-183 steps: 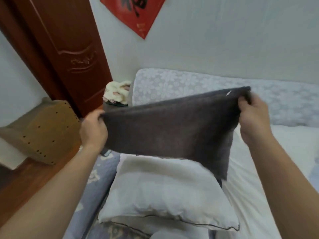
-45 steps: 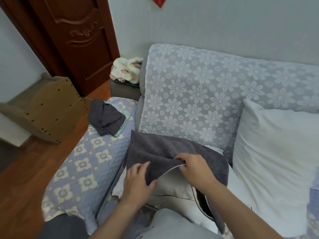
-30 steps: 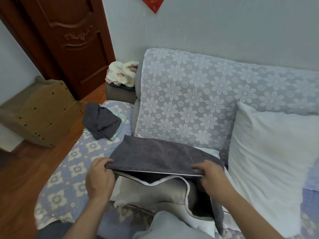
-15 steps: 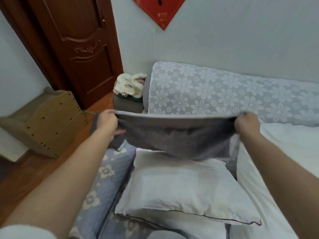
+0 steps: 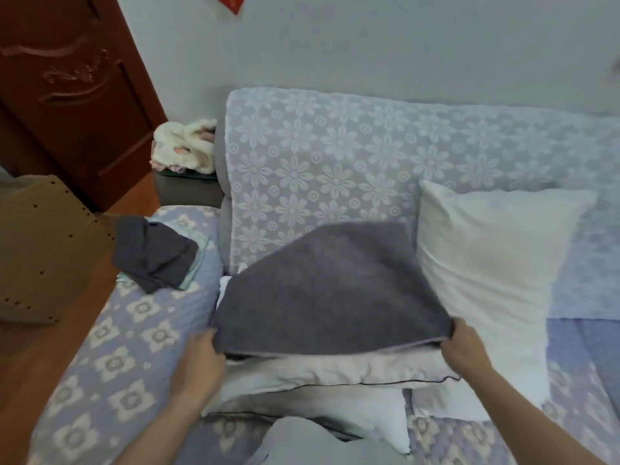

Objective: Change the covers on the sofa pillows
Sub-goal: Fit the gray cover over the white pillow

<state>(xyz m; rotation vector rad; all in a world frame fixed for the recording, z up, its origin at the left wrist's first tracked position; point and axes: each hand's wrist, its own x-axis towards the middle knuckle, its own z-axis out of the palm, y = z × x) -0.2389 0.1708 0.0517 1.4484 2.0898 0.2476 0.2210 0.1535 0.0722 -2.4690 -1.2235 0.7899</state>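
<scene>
Half a second back I had the grey cover (image 5: 330,283) stretched up in the air between raised arms; now it has come down and lies draped over the far part of the bare pillow (image 5: 332,370) at lower centre of the frame. My left hand (image 5: 198,360) grasps the cover's near left corner and my right hand (image 5: 464,350) grasps the near right corner, fingers curled round the hem, so the open mouth faces me just above the pillow's near edge. I judge the task as roughly midway for this pillow: its insert is bare, the fresh cover is lined up but not yet pulled on, and the mouth remains unfastened. A second bare white pillow (image 5: 496,273) leans against the flowered sofa back (image 5: 318,156) at right, uncovered as well. A dark folded cloth (image 5: 152,256) sits on the sofa arm (image 5: 131,330) at centre left; whether it is an old cover or a spare I cannot tell.
</scene>
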